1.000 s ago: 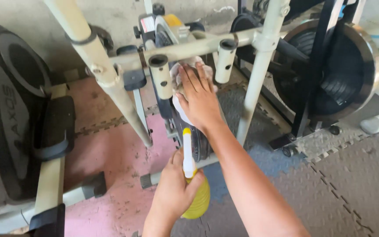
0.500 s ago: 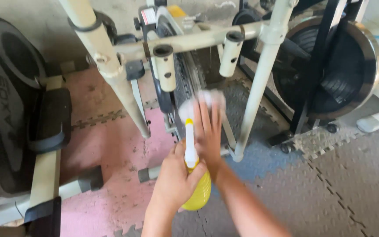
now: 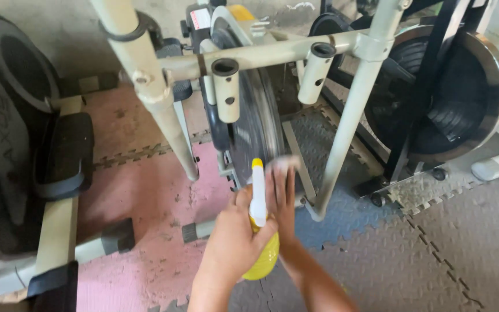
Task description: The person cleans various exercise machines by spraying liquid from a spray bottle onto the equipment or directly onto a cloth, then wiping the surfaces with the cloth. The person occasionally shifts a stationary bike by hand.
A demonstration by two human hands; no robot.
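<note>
Cloth (image 3: 283, 164) and right hand (image 3: 284, 199) have dropped from the cream frame bar (image 3: 272, 53) toward the flywheel (image 3: 252, 124); fingers pinch it. Left hand (image 3: 232, 242), clamped on the yellow spray bottle (image 3: 263, 257), has risen alongside.

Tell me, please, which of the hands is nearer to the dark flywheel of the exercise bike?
Right. The right hand with a cloth reaches the flywheel's lower edge; the left hand holds a yellow spray bottle farther back.

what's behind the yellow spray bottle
Right behind the spray bottle held in the left hand is the right hand, blurred, with a pale cloth at its fingers. Beyond stands the bike's dark wheel. The bottle and hands cover the wheel's lower part.
</note>
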